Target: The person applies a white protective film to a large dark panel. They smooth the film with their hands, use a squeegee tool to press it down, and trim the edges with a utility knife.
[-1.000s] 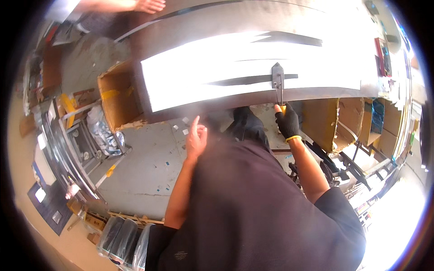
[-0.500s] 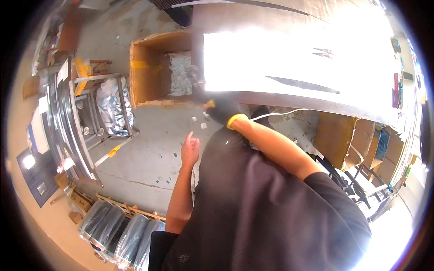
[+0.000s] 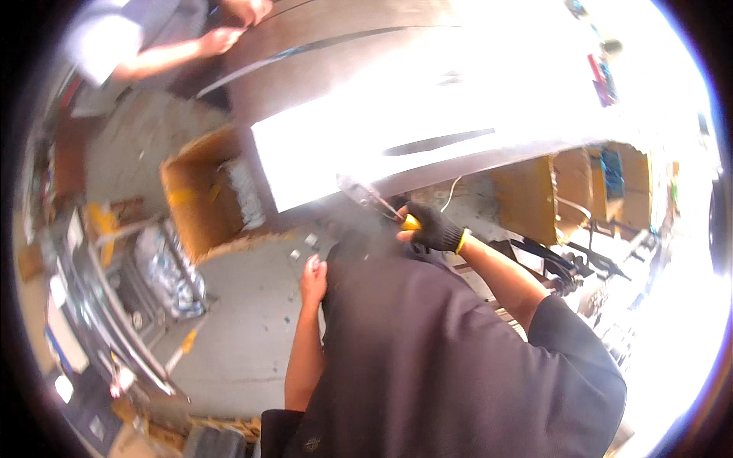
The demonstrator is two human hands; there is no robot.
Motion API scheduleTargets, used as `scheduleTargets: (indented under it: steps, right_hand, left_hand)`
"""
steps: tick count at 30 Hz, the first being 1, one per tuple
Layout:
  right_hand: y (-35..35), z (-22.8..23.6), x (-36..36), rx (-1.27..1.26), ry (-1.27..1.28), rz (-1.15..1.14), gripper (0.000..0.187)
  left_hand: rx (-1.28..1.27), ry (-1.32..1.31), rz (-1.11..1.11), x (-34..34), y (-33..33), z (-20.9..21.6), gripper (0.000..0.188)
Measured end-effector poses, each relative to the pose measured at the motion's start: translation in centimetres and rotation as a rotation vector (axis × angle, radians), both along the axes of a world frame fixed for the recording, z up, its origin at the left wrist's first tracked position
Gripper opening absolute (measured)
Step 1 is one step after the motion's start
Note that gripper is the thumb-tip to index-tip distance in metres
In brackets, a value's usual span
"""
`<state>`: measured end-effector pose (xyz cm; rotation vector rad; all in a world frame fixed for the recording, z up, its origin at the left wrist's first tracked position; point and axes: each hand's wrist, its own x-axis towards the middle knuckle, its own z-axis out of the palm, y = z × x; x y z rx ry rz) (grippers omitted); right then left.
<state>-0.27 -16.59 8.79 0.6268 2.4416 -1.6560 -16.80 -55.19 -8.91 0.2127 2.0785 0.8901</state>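
My right hand (image 3: 431,227), in a black fingerless glove with a yellow cuff, grips yellow-handled scissors (image 3: 366,197). The metal end is blurred and points up and left, over the near edge of the table (image 3: 252,53). A bright white sheet (image 3: 305,145) lies on this table, its corner close to the scissors. A dark narrow strip (image 3: 439,142) rests on the sheet. My bare left hand (image 3: 313,281) hangs low over the floor, left of my dark shirt, its fingers curled in with nothing visible in them.
An open cardboard box (image 3: 200,195) with white packed material stands by the table's left end. Another person's hand (image 3: 221,40) is at the table's far left. A metal-framed cart (image 3: 114,305) is at left, more boxes (image 3: 527,198) at right. Scraps (image 3: 311,240) litter the floor.
My right hand has moved right and nearer to me with the scissors. My left hand's fingers have curled in. The view has turned, and another person has come into sight at upper left.
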Motion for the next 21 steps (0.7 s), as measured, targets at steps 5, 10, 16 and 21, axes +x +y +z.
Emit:
scheduleTargets:
  steps: [5, 10, 16, 21]
  right_hand:
    - [10.7, -1.1, 14.7, 0.301, -0.124, -0.629, 0.042]
    - [27.7, -4.9, 28.9, 0.552, -0.139, -1.029, 0.036]
    - [47.5, -9.7, 40.4, 0.413, -0.241, -1.394, 0.03]
    - [63.2, -15.5, 54.1, 0.902, -0.623, -1.225, 0.045]
  left_hand:
    - [0.079, -0.014, 0.03, -0.2, 5.0, -2.7, 0.05]
    - [0.066, -0.075, 0.204, 2.6, 10.9, -3.8, 0.046]
    - [0.002, -0.043, 0.239, 11.8, 19.6, -0.2, 0.048]
    - [0.014, 0.028, 0.064, 16.3, 27.8, 3.3, 0.052]
